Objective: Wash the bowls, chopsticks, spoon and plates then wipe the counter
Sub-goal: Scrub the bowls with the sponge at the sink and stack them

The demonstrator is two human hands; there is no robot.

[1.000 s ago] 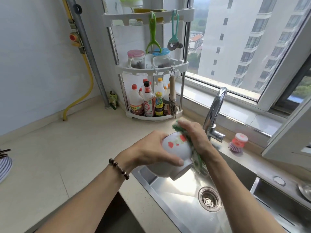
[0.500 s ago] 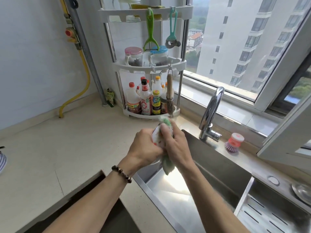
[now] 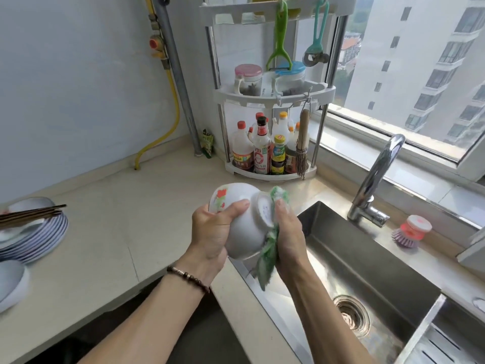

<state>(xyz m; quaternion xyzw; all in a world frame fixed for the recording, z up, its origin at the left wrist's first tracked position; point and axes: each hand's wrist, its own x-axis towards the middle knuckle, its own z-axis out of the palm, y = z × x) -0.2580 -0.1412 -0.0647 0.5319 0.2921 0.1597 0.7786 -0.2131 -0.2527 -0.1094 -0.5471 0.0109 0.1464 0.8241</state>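
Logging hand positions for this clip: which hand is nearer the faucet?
Right. The right hand, holding the green cloth, is just left of the faucet; the left hand grips the bowl farther left.

A single head-worn camera looks forward and down from close above the sink. It faces the window corner behind the sink, with counter to the sink's left and the faucet behind it.
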